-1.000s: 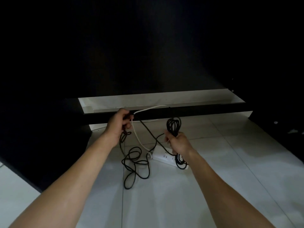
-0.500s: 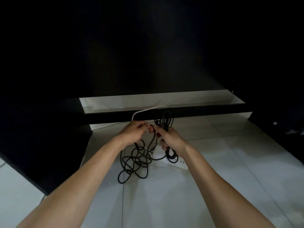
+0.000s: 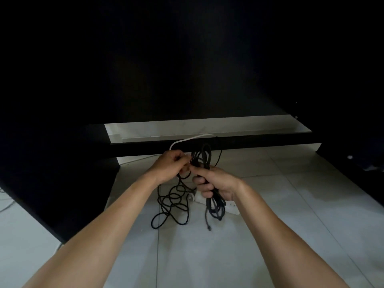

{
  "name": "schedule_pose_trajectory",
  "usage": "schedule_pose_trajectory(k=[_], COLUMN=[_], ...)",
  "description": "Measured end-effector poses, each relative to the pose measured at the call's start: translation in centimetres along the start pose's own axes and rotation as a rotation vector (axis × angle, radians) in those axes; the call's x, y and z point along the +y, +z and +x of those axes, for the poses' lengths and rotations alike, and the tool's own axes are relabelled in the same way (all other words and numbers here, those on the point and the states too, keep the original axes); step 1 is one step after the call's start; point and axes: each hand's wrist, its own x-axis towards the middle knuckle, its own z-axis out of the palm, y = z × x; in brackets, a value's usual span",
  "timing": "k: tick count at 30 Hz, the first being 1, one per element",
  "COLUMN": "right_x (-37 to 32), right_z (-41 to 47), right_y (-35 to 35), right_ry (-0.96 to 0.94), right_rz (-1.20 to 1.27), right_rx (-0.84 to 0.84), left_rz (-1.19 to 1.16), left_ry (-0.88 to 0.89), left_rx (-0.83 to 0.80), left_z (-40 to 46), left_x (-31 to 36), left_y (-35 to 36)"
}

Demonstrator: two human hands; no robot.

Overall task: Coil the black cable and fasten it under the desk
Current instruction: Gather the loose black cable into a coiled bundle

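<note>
My right hand (image 3: pixel 216 183) grips the looped black cable (image 3: pixel 202 161) at frame centre; my left hand (image 3: pixel 169 167) pinches a thin strand beside it.

Floor (image 3: pixel 270 235): pale glossy tiles, thin dark grout lines running away from the camera and across.
Light: dim overall; floor brightest at centre, falling off to near black at the top and sides.
Upper field (image 3: pixel 187 59): black, featureless; surface cannot be made out.
Crossbar (image 3: pixel 259 143): dark horizontal bar spanning the middle, low over the tiles.
Beyond the bar (image 3: pixel 207 127): lighter strip of floor, with a pale baseboard-like edge along it.
Left panel (image 3: pixel 52 183): black slab, slanting edge down to the tiles.
Right panel (image 3: pixel 353 173): dark mass, edge angled over the floor; small pale specks on it, too dim to identify.
</note>
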Motion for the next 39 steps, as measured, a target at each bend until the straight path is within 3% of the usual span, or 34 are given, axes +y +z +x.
schedule_pose_trajectory(k=[3,7,9,14,17,21,24,29,33,36,39], right_x=[-0.5,-0.8,-0.9,-1.7,-2.2,-2.0,-1.7,-0.4,0.9,1.3,0.7], right_z=[-0.3,-0.3,-0.3,-0.3,-0.7,-0.9,-1.0,-0.8,-0.3,0.0,0.2], right_y=[-0.6,-0.8,-1.0,-2.3,-2.9,-2.8,-2.5,-2.1,-2.6,-4.1,-5.4], right_ry=[0.086,0.092,0.043,-0.151,-0.188,-0.191,-0.156,0.075,0.130,0.024,-0.095], right_rz=[-0.175,-0.200,-0.166,0.134,0.123,0.007,-0.045,-0.303,-0.249,-0.038,0.143], right_rx=[-0.033,-0.006,0.029,0.117,0.148,0.207,0.157,0.070,0.296,0.497,0.586], left_rz=[0.014,-0.067,-0.085,0.214,0.216,0.032,-0.126,-0.476,-0.786,-0.746,-0.429], left_ry=[0.003,-0.004,0.006,-0.028,-0.082,-0.137,-0.161,-0.164,-0.184,-0.199,-0.242], left_rx=[-0.018,-0.045,-0.084,-0.187,-0.212,-0.134,-0.039,0.085,0.162,0.275,0.338], left_z=[-0.1,-0.2,-0.2,-0.8,-1.3,-1.1,-0.6,-0.2,-0.1,-0.1,0.1], left_x=[-0.2,-0.2,-0.2,-1.3,-2.3,-2.4,-2.1,-0.7,-0.1,-1.4,-3.1], left_y=[0.1,-0.2,-0.4,-0.6,-0.4,-0.3,0.1,0.7,-0.1,-0.8,-1.1])
